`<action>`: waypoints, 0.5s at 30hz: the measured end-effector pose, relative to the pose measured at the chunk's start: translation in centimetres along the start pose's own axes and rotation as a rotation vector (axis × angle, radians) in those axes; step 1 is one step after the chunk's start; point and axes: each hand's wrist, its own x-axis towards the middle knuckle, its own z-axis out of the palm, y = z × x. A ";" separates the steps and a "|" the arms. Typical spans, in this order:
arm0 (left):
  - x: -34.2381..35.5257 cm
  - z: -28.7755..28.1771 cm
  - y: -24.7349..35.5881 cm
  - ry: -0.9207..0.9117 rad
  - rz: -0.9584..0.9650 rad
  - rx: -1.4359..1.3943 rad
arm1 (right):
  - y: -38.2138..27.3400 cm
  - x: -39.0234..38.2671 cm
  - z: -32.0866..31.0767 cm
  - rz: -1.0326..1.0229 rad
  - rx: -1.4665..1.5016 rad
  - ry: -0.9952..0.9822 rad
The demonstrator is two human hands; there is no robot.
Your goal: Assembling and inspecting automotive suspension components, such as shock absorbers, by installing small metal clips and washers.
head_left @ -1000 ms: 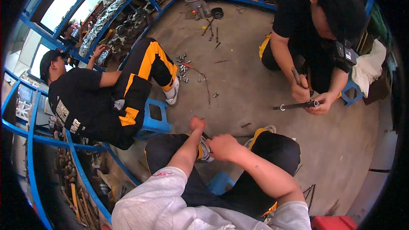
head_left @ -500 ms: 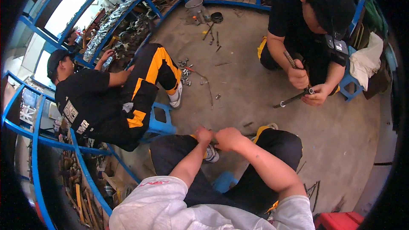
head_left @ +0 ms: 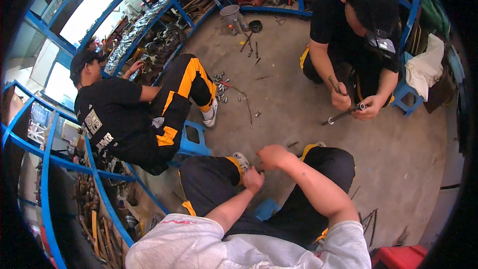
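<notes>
My left hand (head_left: 254, 180) is closed between my knees, its fingers curled around something small and dark. Just beyond it, my right hand (head_left: 273, 157) is bent over with the fingers pressed together. The back of that hand hides most of what it grips, and the piece between the two hands is too small to name. On the floor past my right hand lies a short dark rod (head_left: 293, 144). A wire with a red end (head_left: 244, 100) and a pile of small silvery metal sockets (head_left: 220, 87) lie farther off.
At the right, a co-worker (head_left: 354, 45) holds a metal rod (head_left: 343, 113). Another person (head_left: 114, 99) sits at the left near blue shelving (head_left: 74, 166). A grey bucket (head_left: 230, 14) stands at the back, and a red box (head_left: 398, 257) is at the lower right.
My left hand has come down and nearer to me, to the right. My right hand has moved slightly up and right, widening the gap. The whole view has shifted a little.
</notes>
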 end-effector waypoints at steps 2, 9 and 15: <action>-1.4 0.5 -0.2 -0.069 -0.012 -0.098 | 0.2 -0.4 -0.1 0.005 -0.021 0.007; -7.1 3.7 0.1 0.118 -0.035 -0.194 | 1.0 -0.8 1.4 -0.003 -0.001 0.072; -7.8 4.4 -1.0 0.123 -0.043 -0.267 | 0.2 -1.7 1.8 0.005 0.015 0.082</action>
